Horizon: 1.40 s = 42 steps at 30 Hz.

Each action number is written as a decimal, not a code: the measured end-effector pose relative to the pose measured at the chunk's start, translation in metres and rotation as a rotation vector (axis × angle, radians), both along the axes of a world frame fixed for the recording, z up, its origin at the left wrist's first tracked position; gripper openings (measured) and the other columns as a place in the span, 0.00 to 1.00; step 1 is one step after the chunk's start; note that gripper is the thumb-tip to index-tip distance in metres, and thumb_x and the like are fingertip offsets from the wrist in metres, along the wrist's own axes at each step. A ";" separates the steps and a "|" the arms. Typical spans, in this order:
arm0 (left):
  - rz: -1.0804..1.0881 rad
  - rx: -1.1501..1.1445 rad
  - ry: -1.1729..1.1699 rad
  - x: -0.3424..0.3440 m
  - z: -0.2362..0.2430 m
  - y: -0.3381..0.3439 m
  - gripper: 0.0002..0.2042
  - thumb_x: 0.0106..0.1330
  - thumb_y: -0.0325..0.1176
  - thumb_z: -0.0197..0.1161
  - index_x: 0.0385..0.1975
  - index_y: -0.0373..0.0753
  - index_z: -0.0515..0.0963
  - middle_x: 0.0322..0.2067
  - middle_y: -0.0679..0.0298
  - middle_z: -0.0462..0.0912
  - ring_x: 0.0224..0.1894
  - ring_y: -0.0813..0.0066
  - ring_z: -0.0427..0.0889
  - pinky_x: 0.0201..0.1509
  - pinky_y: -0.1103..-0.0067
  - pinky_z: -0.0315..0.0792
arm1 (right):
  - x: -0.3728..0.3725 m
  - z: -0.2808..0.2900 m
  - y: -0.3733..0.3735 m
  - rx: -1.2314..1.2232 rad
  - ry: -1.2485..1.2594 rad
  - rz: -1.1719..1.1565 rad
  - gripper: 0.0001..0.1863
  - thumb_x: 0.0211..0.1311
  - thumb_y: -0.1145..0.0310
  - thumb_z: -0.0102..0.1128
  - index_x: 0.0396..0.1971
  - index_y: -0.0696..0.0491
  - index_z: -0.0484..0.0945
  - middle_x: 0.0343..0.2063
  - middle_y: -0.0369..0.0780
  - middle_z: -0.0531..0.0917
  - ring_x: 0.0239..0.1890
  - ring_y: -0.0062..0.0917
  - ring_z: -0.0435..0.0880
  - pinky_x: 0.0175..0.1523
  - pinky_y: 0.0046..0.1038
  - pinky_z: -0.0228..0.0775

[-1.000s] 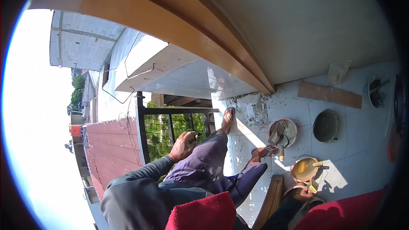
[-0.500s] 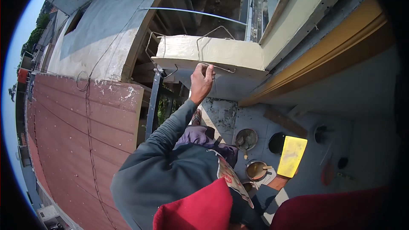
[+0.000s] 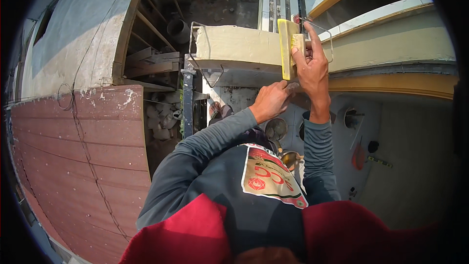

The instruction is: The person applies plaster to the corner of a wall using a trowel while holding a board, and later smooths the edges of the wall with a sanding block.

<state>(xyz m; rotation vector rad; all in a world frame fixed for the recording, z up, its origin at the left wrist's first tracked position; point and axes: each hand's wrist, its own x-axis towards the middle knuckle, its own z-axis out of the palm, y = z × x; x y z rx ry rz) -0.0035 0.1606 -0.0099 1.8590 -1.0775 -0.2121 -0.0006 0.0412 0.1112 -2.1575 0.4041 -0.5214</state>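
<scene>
My right hand grips the pale handle of a yellow plastering float, held on edge across the top of a cream plastered ledge. Just below the float, my left hand is closed, fingertips together close to the ledge's front face and the right wrist. Whatever those fingers pinch, if anything, is hidden. A bent wire clamp shows beside my right hand, its lower part out of sight behind the hand. Another bent wire clamp hooks over the ledge's left end.
Below on the tiled floor stand a round pan, a pot and a bucket. A dark metal post rises left of the ledge, beside a red-brown metal roof. An orange-yellow frame runs along the right.
The float has come up from low right to the ledge in my right hand. My left hand has moved right and lower along the ledge, and the view has shifted.
</scene>
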 end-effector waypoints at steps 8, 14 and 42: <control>0.542 -0.185 0.228 0.032 0.010 0.172 0.08 0.60 0.23 0.70 0.38 0.32 0.80 0.26 0.62 0.77 0.23 0.77 0.73 0.26 0.80 0.67 | 0.053 -0.083 0.010 -0.439 0.322 -0.379 0.21 0.60 0.63 0.56 0.46 0.64 0.74 0.43 0.57 0.78 0.45 0.54 0.79 0.52 0.49 0.70; 0.696 -0.269 0.181 0.086 0.013 0.184 0.13 0.66 0.30 0.69 0.46 0.34 0.76 0.30 0.69 0.76 0.29 0.87 0.72 0.32 0.88 0.67 | 0.077 -0.080 0.107 -0.460 0.155 -0.015 0.19 0.57 0.65 0.59 0.44 0.63 0.74 0.35 0.52 0.76 0.37 0.50 0.80 0.44 0.49 0.72; 0.642 -0.301 0.308 0.093 0.000 0.183 0.21 0.54 0.29 0.78 0.44 0.33 0.74 0.32 0.69 0.71 0.32 0.85 0.68 0.33 0.87 0.67 | 0.111 -0.021 0.061 -0.660 0.147 0.529 0.19 0.50 0.76 0.59 0.46 0.57 0.79 0.40 0.42 0.80 0.43 0.38 0.79 0.49 0.37 0.73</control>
